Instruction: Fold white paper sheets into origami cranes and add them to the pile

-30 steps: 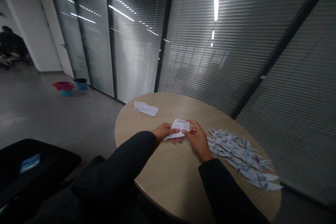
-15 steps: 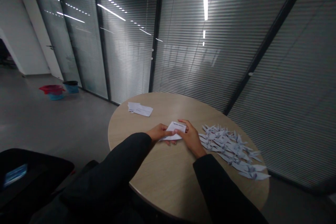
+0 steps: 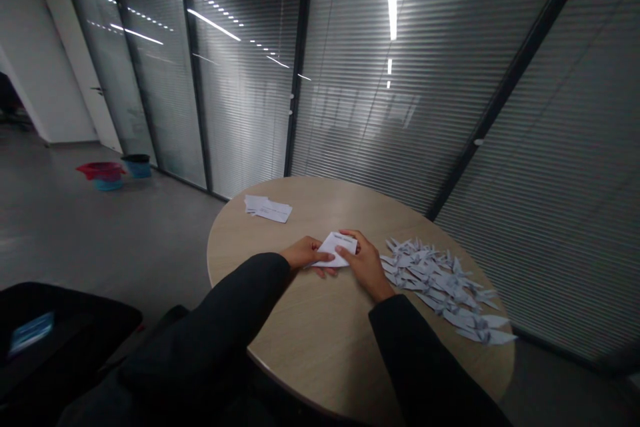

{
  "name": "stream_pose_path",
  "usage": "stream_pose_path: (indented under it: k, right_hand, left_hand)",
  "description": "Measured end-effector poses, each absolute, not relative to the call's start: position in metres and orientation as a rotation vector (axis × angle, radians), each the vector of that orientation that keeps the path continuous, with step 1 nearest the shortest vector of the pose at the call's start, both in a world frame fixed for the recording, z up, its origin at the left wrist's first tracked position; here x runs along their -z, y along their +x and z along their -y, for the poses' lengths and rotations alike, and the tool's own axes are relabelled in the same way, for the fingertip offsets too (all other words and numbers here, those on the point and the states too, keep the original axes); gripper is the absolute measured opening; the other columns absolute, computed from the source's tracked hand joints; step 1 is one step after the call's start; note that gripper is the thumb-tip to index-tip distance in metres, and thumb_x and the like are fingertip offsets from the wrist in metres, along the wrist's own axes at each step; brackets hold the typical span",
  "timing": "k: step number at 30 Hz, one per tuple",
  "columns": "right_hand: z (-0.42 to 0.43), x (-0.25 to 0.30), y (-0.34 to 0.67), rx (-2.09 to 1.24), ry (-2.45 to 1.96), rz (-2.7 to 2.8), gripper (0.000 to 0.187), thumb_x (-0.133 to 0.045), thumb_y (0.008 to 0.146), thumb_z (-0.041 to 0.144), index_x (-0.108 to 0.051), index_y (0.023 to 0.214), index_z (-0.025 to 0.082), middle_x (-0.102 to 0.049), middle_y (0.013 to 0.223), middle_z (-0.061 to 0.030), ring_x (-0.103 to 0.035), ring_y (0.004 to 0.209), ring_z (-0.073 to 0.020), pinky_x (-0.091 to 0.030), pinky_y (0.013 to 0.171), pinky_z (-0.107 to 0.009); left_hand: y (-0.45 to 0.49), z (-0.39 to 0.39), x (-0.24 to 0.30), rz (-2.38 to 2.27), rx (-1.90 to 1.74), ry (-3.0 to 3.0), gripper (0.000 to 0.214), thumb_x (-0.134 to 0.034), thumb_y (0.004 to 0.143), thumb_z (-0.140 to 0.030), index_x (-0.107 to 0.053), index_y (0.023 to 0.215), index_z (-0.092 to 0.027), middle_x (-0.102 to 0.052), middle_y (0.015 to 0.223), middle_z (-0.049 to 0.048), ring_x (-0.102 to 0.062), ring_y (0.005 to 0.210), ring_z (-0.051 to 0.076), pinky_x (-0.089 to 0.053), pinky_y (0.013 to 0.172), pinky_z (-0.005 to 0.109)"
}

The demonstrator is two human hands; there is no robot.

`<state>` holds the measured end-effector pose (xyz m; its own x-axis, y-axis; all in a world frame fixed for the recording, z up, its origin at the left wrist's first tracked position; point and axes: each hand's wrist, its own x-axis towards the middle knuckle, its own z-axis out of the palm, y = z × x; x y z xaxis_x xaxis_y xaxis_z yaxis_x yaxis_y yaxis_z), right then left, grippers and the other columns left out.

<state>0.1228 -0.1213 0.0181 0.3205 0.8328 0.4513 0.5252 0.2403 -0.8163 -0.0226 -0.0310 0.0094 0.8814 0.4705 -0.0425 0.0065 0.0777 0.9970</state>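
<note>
"So, where's the paper (image 3: 341, 242)?"
"Below frame centre, between left hand (image 3: 304, 252) and right hand (image 3: 368, 268), both closed in a pinch on it."
"Nearer hand?"
"Neither; its long edge runs sideways."

- A folded white paper (image 3: 341, 241) is held by the left hand (image 3: 303, 253) and right hand (image 3: 369, 265) over a round desk (image 3: 320, 333).
- Printed slips (image 3: 273, 211) are laid at the far left.
- Pointed paper figures (image 3: 447, 288) are clustered at the right.
- Two buckets (image 3: 107, 181) are set on the floor (image 3: 150, 233) beyond.
</note>
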Motion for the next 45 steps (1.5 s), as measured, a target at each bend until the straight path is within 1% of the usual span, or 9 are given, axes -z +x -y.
stream_pose_path:
  k: [6,11,18,23,25,30,33,39,45]
  right_hand:
    - [0.122,-0.019,0.122,-0.391,-1.472,1.338,0.049,-0.064,0.064,0.029,-0.055,0.111,0.019,-0.067,0.087,-0.004,-0.061,0.074,-0.0183,-0.048,0.064,-0.028]
    - [0.124,-0.023,0.119,-0.357,-1.473,1.358,0.04,-0.062,0.065,0.028,-0.059,0.105,0.02,-0.067,0.088,-0.0034,-0.061,0.076,-0.0181,-0.048,0.067,-0.029]
    - [0.122,-0.022,0.124,-0.275,-1.451,1.267,0.038,-0.063,0.066,0.036,-0.061,0.098,0.016,-0.067,0.094,-0.0082,-0.062,0.082,-0.0216,-0.048,0.072,-0.032]
    - [0.12,-0.023,0.132,-0.23,-1.439,1.15,0.046,-0.068,0.062,0.041,-0.061,0.099,0.015,-0.066,0.098,-0.0105,-0.061,0.087,-0.0241,-0.049,0.075,-0.035]
    - [0.12,-0.023,0.134,-0.26,-1.429,1.091,0.051,-0.071,0.06,0.042,-0.061,0.102,0.016,-0.067,0.097,-0.0101,-0.063,0.085,-0.024,-0.05,0.071,-0.035]
    - [0.12,-0.02,0.136,-0.42,-1.396,1.028,0.057,-0.075,0.056,0.038,-0.057,0.106,0.017,-0.07,0.081,-0.0066,-0.065,0.068,-0.0226,-0.05,0.059,-0.032]
    - [0.118,-0.017,0.137,-0.477,-1.389,1.025,0.057,-0.076,0.054,0.036,-0.057,0.104,0.016,-0.07,0.079,-0.0067,-0.066,0.068,-0.023,-0.051,0.058,-0.032]
    - [0.116,-0.013,0.141,-0.465,-1.371,1.006,0.055,-0.076,0.054,0.036,-0.057,0.101,0.015,-0.07,0.085,-0.0091,-0.066,0.074,-0.0241,-0.051,0.062,-0.033]
    - [0.117,-0.013,0.139,-0.556,-1.384,1.042,0.051,-0.076,0.054,0.036,-0.057,0.096,0.015,-0.07,0.087,-0.0096,-0.067,0.075,-0.024,-0.051,0.062,-0.032]
  left_hand:
    - [-0.024,0.031,-0.012,-0.404,-0.337,1.477,0.048,-0.079,0.055,-0.044,-0.067,0.08,-0.004,-0.069,0.073,0.0138,-0.066,0.065,0.019,-0.051,0.062,0.03]
    - [-0.025,0.032,-0.013,-0.383,-0.318,1.489,0.048,-0.077,0.058,-0.044,-0.067,0.081,-0.003,-0.069,0.073,0.0136,-0.067,0.067,0.019,-0.052,0.063,0.03]
    - [-0.023,0.02,-0.003,-0.346,-0.351,1.447,0.044,-0.081,0.057,-0.033,-0.066,0.088,-0.006,-0.07,0.079,0.0136,-0.067,0.071,0.019,-0.053,0.06,0.028]
    - [-0.024,0.02,-0.008,-0.438,-0.521,1.359,0.033,-0.081,0.057,-0.025,-0.063,0.075,-0.005,-0.07,0.072,0.0131,-0.067,0.068,0.018,-0.054,0.06,0.025]
    - [-0.025,0.02,-0.01,-0.467,-0.602,1.318,0.031,-0.081,0.057,-0.022,-0.063,0.074,-0.005,-0.069,0.07,0.012,-0.067,0.067,0.017,-0.054,0.06,0.024]
    - [-0.023,0.016,-0.012,-0.547,-0.759,1.254,0.028,-0.08,0.058,-0.019,-0.064,0.077,-0.006,-0.068,0.067,0.0081,-0.065,0.059,0.013,-0.054,0.059,0.022]
    - [-0.023,0.014,-0.013,-0.571,-0.82,1.236,0.025,-0.08,0.059,-0.018,-0.065,0.076,-0.006,-0.067,0.066,0.0067,-0.063,0.057,0.012,-0.054,0.057,0.021]
    - [-0.024,0.015,-0.013,-0.5,-0.809,1.221,0.029,-0.079,0.059,-0.012,-0.066,0.084,-0.007,-0.069,0.074,0.0084,-0.065,0.067,0.014,-0.054,0.061,0.024]
    - [-0.021,0.009,-0.012,-0.535,-0.835,1.208,0.019,-0.074,0.066,-0.014,-0.068,0.082,-0.006,-0.069,0.076,0.0091,-0.063,0.063,0.011,-0.053,0.059,0.02]
